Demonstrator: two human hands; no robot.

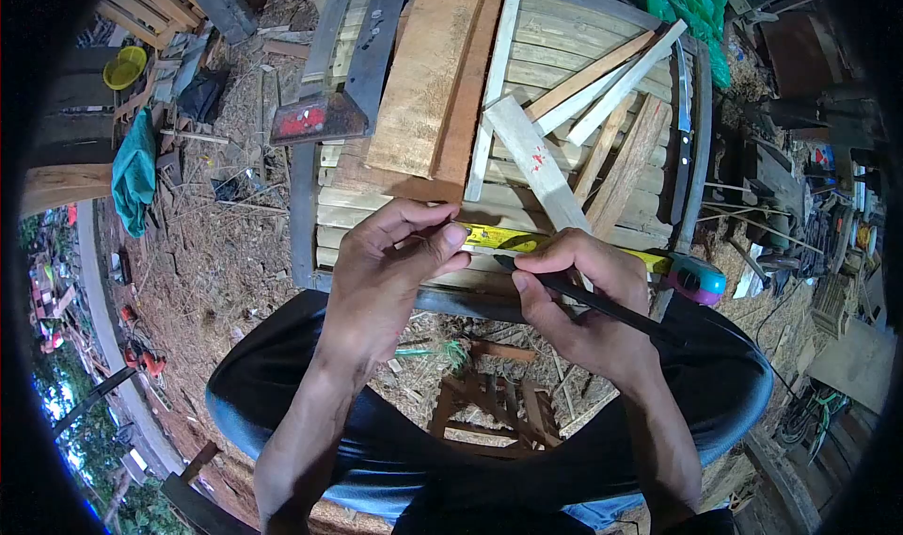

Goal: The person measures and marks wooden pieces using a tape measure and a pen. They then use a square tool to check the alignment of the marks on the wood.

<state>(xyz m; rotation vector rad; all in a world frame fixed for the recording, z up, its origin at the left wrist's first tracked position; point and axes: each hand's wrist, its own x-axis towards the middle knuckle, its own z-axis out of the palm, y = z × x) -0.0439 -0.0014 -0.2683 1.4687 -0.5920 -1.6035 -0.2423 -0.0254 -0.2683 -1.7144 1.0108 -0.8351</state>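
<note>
A tape measure [698, 279] with a teal and purple case has its yellow blade [503, 239] drawn out across the slatted bench. My left hand [400, 262] is closed at the blade's free end, thumb and fingertips pinched there. In my right hand [597, 300] is a long, slim black marking tool [602, 302], gripped like a pen, its pointed tip beside the blade; its exact kind is hard to tell. The right fingers lie over part of the blade. Just beyond the hands, a pale wood strip [536, 159] with red marks reaches toward the tape.
The slatted bench [343, 201] carries a thick wooden board [423, 74], a dark metal square [376, 41] with a red-marked stock [315, 119], several loose strips [630, 79] and a long blade with a black handle [681, 173]. Wood shavings [226, 243] cover the ground.
</note>
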